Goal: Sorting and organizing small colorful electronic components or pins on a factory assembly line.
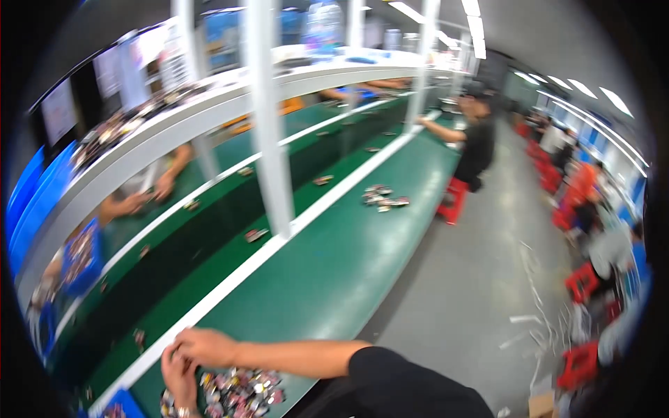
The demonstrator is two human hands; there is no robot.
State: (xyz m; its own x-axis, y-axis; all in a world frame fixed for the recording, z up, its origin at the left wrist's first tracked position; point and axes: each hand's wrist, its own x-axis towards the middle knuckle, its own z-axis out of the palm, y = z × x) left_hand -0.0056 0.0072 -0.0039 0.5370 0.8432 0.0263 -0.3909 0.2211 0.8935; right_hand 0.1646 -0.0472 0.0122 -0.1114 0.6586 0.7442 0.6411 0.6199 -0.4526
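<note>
My left hand and my right hand meet over the near end of the green bench. Their fingers are curled and pressed together at the tips. Whatever they grip is too small and blurred to name. Just beside them lies a heap of small loose parts, silvery, dark and pinkish, some with yellow bits. Part of a blue tray shows to the left of my left hand, at the lower edge.
Left of the bench a dark green conveyor belt carries scattered small parts. White posts hold up a shelf. Farther along the bench sit a smaller heap and a person by a red stool. Hands work across the belt.
</note>
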